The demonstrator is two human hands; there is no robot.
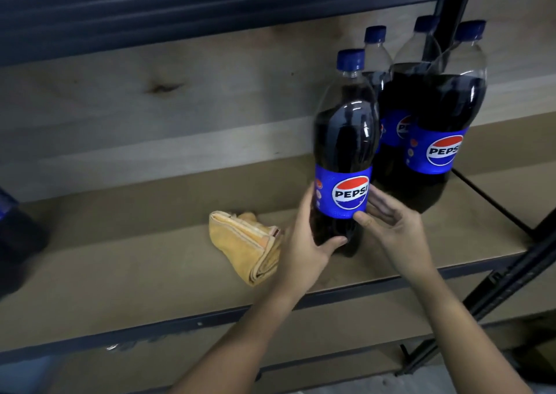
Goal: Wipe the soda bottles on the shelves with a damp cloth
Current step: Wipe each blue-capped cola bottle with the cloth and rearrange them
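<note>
A large Pepsi bottle [344,140] with a blue cap stands upright near the front of the wooden shelf [150,261]. My left hand [304,240] grips its lower body from the left, thumb across the front below the label. My right hand [391,222] touches the bottle's right side at label height, thumb on the label's lower edge and fingers loosely spread behind. A folded yellow cloth [249,243] lies on the shelf just left of my left hand; neither hand holds it. Three more Pepsi bottles [442,122] stand behind to the right.
A dark metal upright and diagonal brace [511,279] frame the shelf's right end. Another dark bottle [15,237] is partly in view at the left edge. The shelf above [210,2] overhangs the bottles. A lower shelf [331,342] shows beneath.
</note>
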